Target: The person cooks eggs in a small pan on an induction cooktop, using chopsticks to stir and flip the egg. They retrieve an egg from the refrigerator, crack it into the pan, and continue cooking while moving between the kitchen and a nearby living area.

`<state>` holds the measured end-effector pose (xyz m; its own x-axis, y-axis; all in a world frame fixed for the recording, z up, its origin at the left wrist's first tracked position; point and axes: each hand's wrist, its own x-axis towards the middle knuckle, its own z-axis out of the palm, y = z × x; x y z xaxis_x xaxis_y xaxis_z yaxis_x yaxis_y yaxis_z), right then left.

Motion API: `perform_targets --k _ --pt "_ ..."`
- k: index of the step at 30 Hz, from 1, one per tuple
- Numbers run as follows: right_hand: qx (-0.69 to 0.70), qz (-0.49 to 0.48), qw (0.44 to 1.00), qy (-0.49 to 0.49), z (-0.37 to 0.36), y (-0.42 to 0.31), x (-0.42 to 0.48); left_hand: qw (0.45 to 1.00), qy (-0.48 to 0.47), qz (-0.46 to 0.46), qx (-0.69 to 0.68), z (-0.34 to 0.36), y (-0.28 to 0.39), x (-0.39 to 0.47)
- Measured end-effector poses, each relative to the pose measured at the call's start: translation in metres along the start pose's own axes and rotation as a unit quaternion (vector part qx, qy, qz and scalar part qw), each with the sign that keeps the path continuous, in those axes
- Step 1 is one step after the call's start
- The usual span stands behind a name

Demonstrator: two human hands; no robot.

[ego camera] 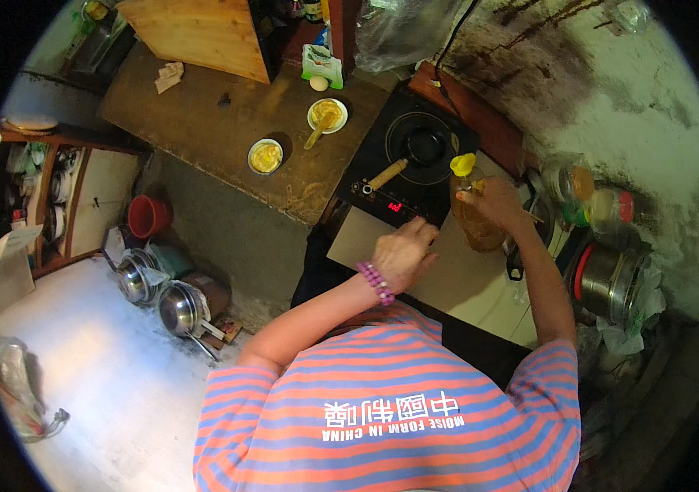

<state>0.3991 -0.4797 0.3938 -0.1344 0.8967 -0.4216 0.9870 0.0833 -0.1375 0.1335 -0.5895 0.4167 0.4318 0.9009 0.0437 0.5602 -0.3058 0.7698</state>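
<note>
My right hand point(494, 200) grips the handle of a clear oil bottle point(478, 227) with a yellow cap, holding amber liquid. The bottle is beside the near right edge of a black induction cooktop point(368, 160). On the cooktop's ring sits a small black frying pan point(428, 146), its wooden handle point(386, 176) pointing towards me. A bead bracelet point(376, 283) circles my left wrist. My left hand point(404, 252) holds nothing and reaches to the cooktop's front panel, with a fingertip at its edge near lit red digits point(394, 208).
Two bowls of yellow mixture point(265, 157) stand on the brown table point(202, 117), the farther one with a spatula point(314, 136). An egg point(318, 83) lies by a green-white packet point(323, 61). Jars point(601, 203) and a steel pot point(610, 280) stand right. A red bucket point(150, 216) is left.
</note>
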Motion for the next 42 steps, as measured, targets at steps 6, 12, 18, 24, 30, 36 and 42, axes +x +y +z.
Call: perform_targets --k 6,12,18,24,30,36,42 --pt "-0.027 0.020 0.997 -0.075 -0.015 -0.008 0.028 0.995 -0.006 -0.095 -0.031 0.002 -0.054 -0.051" --pt "-0.039 0.019 0.991 -0.129 -0.018 -0.005 0.049 0.987 0.015 -0.153 -0.050 0.001 -0.072 -0.076" --pt "-0.055 0.049 0.984 -0.160 -0.024 -0.010 0.061 0.984 0.018 -0.170 -0.045 0.001 -0.078 -0.083" --pt "-0.057 0.068 0.978 -0.188 -0.027 -0.010 0.073 0.980 0.006 -0.188 -0.058 0.001 -0.080 -0.085" --pt "-0.070 0.032 0.990 -0.118 -0.014 0.002 0.082 0.980 0.010 -0.190 -0.067 0.000 -0.080 -0.083" --pt "-0.045 0.027 0.986 -0.155 -0.012 0.003 0.092 0.977 0.008 -0.199 -0.071 -0.002 -0.080 -0.078" --pt "-0.039 0.032 0.988 -0.146 -0.011 -0.001 0.092 0.979 0.023 -0.188 -0.075 -0.001 -0.082 -0.074"
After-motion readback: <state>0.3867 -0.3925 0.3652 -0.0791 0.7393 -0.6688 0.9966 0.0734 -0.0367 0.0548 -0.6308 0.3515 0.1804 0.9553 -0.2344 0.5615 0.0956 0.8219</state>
